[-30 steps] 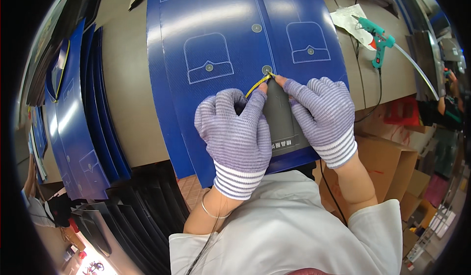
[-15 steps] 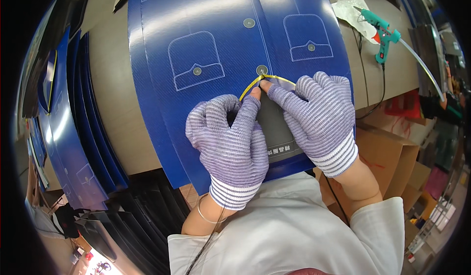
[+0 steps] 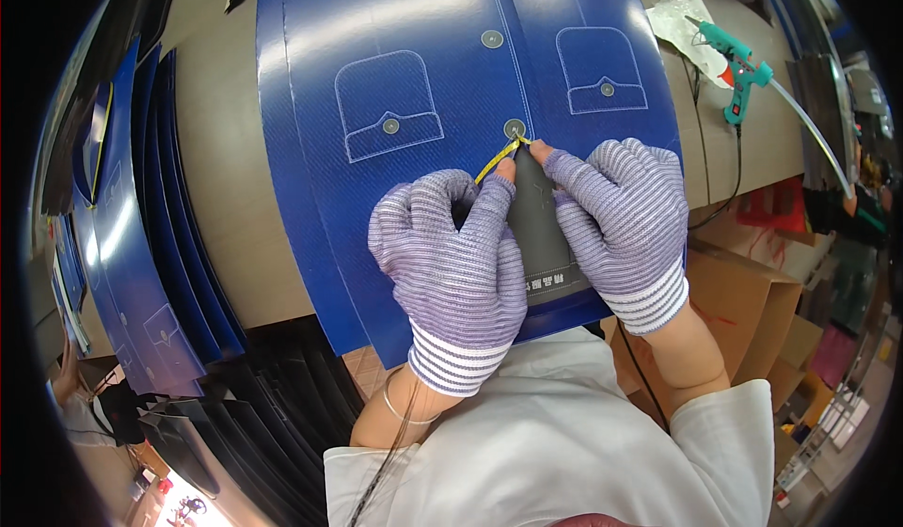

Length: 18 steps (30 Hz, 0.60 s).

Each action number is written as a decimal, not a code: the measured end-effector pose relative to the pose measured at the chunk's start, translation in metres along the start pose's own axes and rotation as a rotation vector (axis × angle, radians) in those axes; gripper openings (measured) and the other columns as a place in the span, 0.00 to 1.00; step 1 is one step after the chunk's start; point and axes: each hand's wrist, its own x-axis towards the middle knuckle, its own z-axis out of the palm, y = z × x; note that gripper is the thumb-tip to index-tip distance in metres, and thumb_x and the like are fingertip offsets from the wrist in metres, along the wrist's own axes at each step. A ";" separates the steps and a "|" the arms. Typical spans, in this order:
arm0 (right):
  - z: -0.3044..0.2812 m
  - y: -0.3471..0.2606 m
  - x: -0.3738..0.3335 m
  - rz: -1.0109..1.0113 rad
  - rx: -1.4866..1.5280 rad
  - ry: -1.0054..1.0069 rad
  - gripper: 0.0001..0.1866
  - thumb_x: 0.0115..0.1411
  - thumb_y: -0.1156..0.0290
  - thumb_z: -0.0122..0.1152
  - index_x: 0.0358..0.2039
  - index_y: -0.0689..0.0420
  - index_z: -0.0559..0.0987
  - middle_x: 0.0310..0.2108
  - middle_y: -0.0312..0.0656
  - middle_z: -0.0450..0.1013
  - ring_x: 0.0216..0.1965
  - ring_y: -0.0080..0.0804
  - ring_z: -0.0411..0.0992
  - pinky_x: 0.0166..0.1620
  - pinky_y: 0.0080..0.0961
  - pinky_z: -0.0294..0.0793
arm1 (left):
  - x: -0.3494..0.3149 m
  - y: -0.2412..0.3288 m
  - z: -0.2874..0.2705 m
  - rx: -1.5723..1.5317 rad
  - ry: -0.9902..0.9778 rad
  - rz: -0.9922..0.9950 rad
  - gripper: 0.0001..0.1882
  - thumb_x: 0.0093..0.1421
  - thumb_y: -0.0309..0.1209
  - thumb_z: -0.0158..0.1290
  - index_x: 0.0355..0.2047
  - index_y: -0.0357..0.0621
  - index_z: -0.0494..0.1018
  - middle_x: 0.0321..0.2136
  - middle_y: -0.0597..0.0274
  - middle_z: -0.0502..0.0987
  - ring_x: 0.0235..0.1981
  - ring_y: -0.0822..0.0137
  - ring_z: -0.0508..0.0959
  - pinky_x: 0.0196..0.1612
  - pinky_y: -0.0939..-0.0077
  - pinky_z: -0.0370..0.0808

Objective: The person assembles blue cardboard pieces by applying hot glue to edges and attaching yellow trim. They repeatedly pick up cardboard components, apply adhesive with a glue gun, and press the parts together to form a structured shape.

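Note:
A blue shirt-printed card panel (image 3: 376,85) lies flat before me, with printed pockets, buttons and a grey section (image 3: 541,217) at its near end. A narrow yellow ribbon (image 3: 496,160) runs along the grey section's edge and meets at a point just below a button (image 3: 514,129). My left hand (image 3: 451,254), in a striped glove with bare thumb tip, pinches the ribbon's left side, its fingers curled. My right hand (image 3: 625,226), gloved alike, has its bare thumb tip against the ribbon's right side near the point; its fingers are curled and partly hide that side.
A green glue gun (image 3: 738,71) with a clear glue stick and cable lies at the right of the table (image 3: 221,188). Similar blue panels (image 3: 155,245) stand stacked at the left, with dark sheets (image 3: 282,386) below them. Cardboard boxes (image 3: 738,311) stand at lower right.
The panel has shifted slightly right in view. My right thumb has moved away from my left thumb to the right, now covering more of the ribbon's right side.

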 end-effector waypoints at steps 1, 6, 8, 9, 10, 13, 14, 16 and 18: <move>0.000 0.000 0.000 -0.003 -0.005 -0.008 0.19 0.48 0.65 0.65 0.43 0.51 0.83 0.24 0.35 0.67 0.29 0.33 0.68 0.37 0.35 0.64 | 0.000 0.000 -0.001 0.002 -0.006 0.003 0.24 0.44 0.27 0.56 0.46 0.44 0.81 0.36 0.57 0.72 0.40 0.57 0.70 0.49 0.55 0.63; 0.003 0.000 -0.001 0.018 0.005 0.029 0.16 0.49 0.67 0.65 0.41 0.51 0.84 0.24 0.34 0.67 0.28 0.34 0.68 0.36 0.35 0.65 | 0.001 0.001 0.000 -0.004 -0.002 0.003 0.24 0.44 0.27 0.56 0.45 0.44 0.82 0.34 0.58 0.71 0.39 0.57 0.69 0.48 0.55 0.63; 0.004 0.000 0.001 0.025 0.013 0.045 0.15 0.49 0.68 0.64 0.40 0.51 0.84 0.23 0.34 0.67 0.28 0.34 0.68 0.35 0.35 0.65 | 0.002 0.001 0.001 -0.002 0.014 0.012 0.23 0.44 0.26 0.56 0.44 0.44 0.82 0.34 0.57 0.71 0.38 0.57 0.69 0.47 0.55 0.63; 0.005 0.002 0.002 0.012 0.029 0.065 0.14 0.49 0.68 0.64 0.39 0.51 0.84 0.23 0.35 0.67 0.28 0.35 0.68 0.35 0.35 0.65 | 0.003 0.002 0.001 -0.005 0.017 0.013 0.23 0.44 0.26 0.56 0.44 0.43 0.82 0.34 0.57 0.71 0.38 0.57 0.69 0.47 0.56 0.64; 0.007 0.004 0.003 -0.001 0.044 0.084 0.14 0.49 0.68 0.64 0.38 0.51 0.84 0.23 0.35 0.67 0.28 0.35 0.69 0.35 0.35 0.65 | 0.005 0.002 0.000 -0.009 0.020 0.014 0.22 0.44 0.26 0.56 0.43 0.43 0.82 0.33 0.56 0.71 0.38 0.57 0.70 0.47 0.56 0.64; 0.000 0.010 0.011 -0.007 0.108 0.103 0.11 0.55 0.70 0.62 0.39 0.52 0.84 0.26 0.36 0.72 0.31 0.36 0.72 0.36 0.34 0.67 | 0.013 0.000 0.000 -0.048 0.033 0.021 0.19 0.47 0.25 0.56 0.41 0.41 0.81 0.35 0.54 0.72 0.40 0.55 0.71 0.49 0.57 0.64; -0.004 0.014 0.011 -0.004 0.157 0.137 0.11 0.56 0.70 0.62 0.40 0.53 0.84 0.26 0.37 0.73 0.31 0.36 0.72 0.37 0.33 0.67 | 0.014 0.000 -0.001 -0.068 0.043 0.024 0.18 0.48 0.25 0.56 0.41 0.41 0.81 0.35 0.54 0.73 0.40 0.55 0.71 0.49 0.57 0.64; -0.016 0.020 0.007 0.032 0.176 0.170 0.10 0.60 0.71 0.60 0.41 0.54 0.84 0.28 0.39 0.77 0.32 0.37 0.74 0.38 0.32 0.69 | 0.015 0.003 -0.011 -0.103 0.086 0.034 0.17 0.51 0.26 0.56 0.43 0.40 0.81 0.37 0.54 0.74 0.42 0.55 0.71 0.50 0.59 0.66; -0.028 0.021 -0.005 0.149 0.206 0.148 0.09 0.58 0.72 0.63 0.40 0.55 0.85 0.26 0.39 0.76 0.29 0.36 0.73 0.36 0.32 0.68 | 0.007 0.005 -0.023 -0.074 0.107 0.036 0.18 0.50 0.25 0.57 0.44 0.40 0.81 0.37 0.55 0.74 0.42 0.56 0.71 0.49 0.60 0.67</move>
